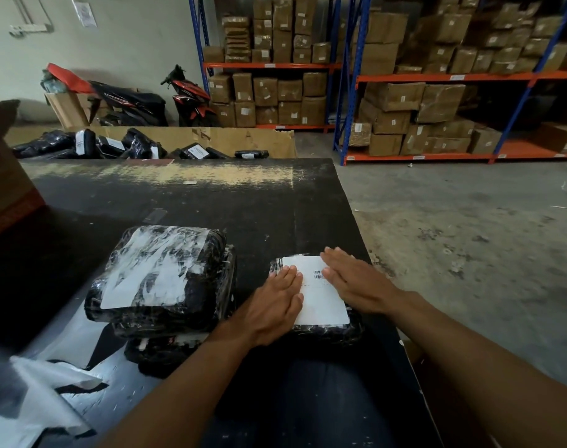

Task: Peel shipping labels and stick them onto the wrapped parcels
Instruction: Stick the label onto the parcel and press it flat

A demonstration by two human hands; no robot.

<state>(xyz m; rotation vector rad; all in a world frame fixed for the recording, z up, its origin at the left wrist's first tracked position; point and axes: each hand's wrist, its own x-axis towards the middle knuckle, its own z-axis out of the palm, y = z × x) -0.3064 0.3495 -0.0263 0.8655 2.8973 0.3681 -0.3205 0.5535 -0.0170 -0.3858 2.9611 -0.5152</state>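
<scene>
The left hand point(277, 302) lies flat, fingers straight and together, pressing on the left part of a white shipping label point(321, 302). The right hand point(350, 279) is flat in the same way, pressing on the label's upper right part, beside its barcode. Neither hand grips anything. The label sits on top of a black wrapped parcel point(324, 333), which rests on the black desk point(211, 205) just right of the frame's centre, in the lower half.

Just left of it stands a stack of black parcels point(159, 279); the top one bears a white label under glossy wrap. White backing sheets point(33, 399) lie crumpled in the lower left corner.

Beyond the desk, at upper left, a low cardboard tray point(243, 140) holds more labelled black parcels. A red and black motorbike point(188, 95) stands behind it, and shelving point(437, 77) loaded with brown cartons fills the upper right.
</scene>
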